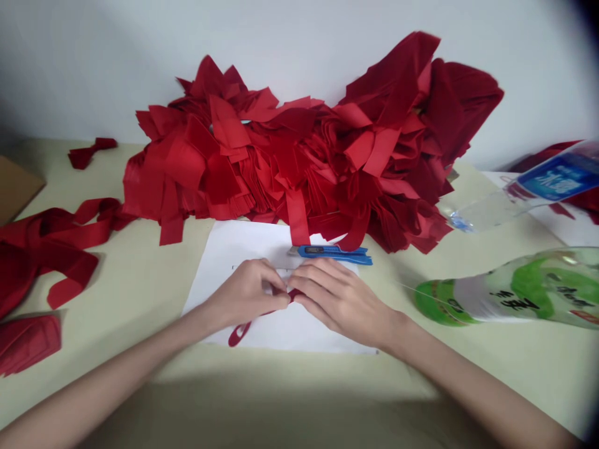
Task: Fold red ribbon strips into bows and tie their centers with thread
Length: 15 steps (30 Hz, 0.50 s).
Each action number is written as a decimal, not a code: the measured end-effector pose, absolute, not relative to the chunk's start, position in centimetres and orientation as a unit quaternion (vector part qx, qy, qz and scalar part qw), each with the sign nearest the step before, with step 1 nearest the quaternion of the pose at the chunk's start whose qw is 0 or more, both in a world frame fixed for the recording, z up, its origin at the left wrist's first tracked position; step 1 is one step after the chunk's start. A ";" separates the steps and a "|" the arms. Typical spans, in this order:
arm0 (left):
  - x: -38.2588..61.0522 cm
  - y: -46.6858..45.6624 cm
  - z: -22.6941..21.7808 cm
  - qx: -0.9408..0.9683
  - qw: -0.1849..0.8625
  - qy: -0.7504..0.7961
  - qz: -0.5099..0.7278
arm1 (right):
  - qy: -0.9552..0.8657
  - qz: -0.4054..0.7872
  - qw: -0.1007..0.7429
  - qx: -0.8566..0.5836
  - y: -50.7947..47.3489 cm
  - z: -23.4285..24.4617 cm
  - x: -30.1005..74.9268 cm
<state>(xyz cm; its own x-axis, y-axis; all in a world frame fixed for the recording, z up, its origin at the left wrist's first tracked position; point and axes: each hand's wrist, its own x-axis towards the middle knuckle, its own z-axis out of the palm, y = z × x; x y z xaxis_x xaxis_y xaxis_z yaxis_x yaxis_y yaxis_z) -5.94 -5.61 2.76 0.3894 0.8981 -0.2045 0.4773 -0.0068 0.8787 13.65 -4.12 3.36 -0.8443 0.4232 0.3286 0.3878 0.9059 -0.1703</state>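
My left hand (246,293) and my right hand (337,302) meet at the middle of a white paper sheet (318,330), pinching a narrow red ribbon (293,295) between their fingertips. Its lower end forms a small loop (239,335) below my left hand, while the fingers hide the pinched part. A blue utility knife (334,252) lies at the paper's far edge, just beyond my right fingers. Behind it rises a large heap of red ribbon strips (281,156), touching the paper's far edge.
Loose red ribbons (56,240) and a folded red stack (28,343) lie at left, beside a cardboard piece (16,187). Two plastic bottles lie at right: one green-labelled (515,293), one blue-labelled (552,184). A white wall (70,68) stands behind the table.
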 end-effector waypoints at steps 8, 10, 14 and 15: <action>-7.2 -4.7 4.5 0.446 0.797 0.385 0.136 | -0.942 -0.010 0.292 -0.163 -5.0 5.5 13.7; -7.3 -4.7 4.3 0.456 0.798 0.376 0.123 | -0.939 0.002 0.300 -0.171 -5.2 5.4 13.6; -7.0 -4.7 4.0 0.452 0.804 0.376 0.093 | -0.935 0.010 0.307 -0.175 -5.6 5.2 13.5; -7.0 -4.7 3.9 0.444 0.808 0.378 0.088 | -0.935 0.012 0.307 -0.177 -5.8 5.2 13.5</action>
